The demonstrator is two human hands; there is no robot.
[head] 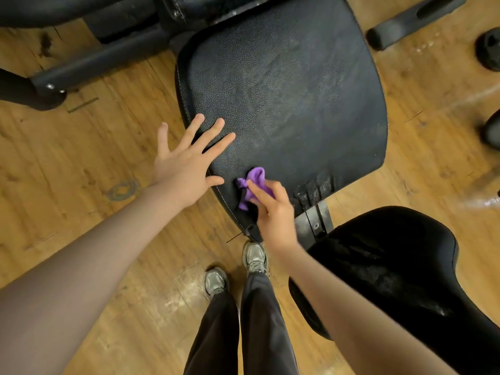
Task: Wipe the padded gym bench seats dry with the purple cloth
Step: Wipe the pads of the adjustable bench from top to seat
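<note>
A large black padded bench pad (pixel 284 98) fills the middle of the view, with dull smeared marks across it. My right hand (pixel 273 212) grips a small bunched purple cloth (pixel 255 182) against the pad's near corner. My left hand (pixel 186 158) lies flat with spread straight fingers on the pad's left near edge. A second, smaller black padded seat (pixel 392 269) sits at the lower right, with shiny wet patches on its surface.
A metal bracket (pixel 315 223) joins the two pads. Black frame tubes (pixel 89 63) lie on the wooden floor at the upper left, another tube (pixel 411 20) at the upper right. My two feet in grey shoes (pixel 235 269) stand just below the pad.
</note>
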